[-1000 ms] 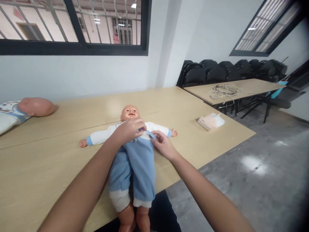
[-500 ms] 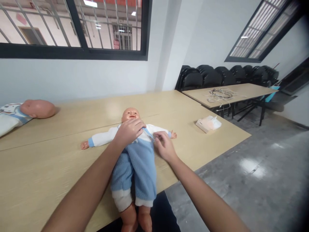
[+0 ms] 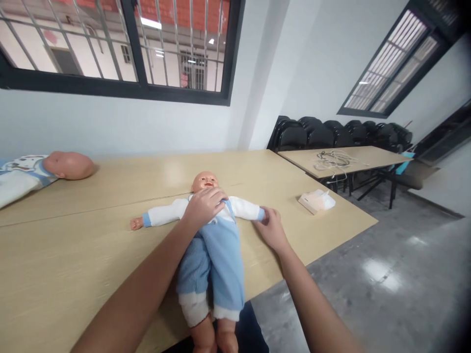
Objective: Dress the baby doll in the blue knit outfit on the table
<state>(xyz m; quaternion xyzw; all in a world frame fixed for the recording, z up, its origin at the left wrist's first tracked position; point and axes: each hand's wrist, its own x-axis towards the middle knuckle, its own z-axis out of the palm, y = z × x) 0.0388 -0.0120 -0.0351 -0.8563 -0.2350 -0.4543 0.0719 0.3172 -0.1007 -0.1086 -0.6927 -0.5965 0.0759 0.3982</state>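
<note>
A baby doll (image 3: pixel 217 245) in a white top and blue fleece overalls lies on its back on the wooden table (image 3: pixel 73 264), its legs over the near edge. My left hand (image 3: pixel 203 206) rests curled on the doll's chest just below its chin, fingers pressed on the overall bib. My right hand (image 3: pixel 271 227) is closed around the doll's far wrist and blue cuff, hiding the doll's hand.
A second doll (image 3: pixel 44 169) lies at the table's far left by the wall. A tissue pack (image 3: pixel 316 201) sits near the right corner. Another table (image 3: pixel 346 159) with tangled cords and stacked black chairs (image 3: pixel 331 135) stands behind. Grey floor lies to the right.
My right hand left the overall strap at the doll's chest and moved right to the doll's wrist. My left hand stayed on the chest. The view tilted slightly upward.
</note>
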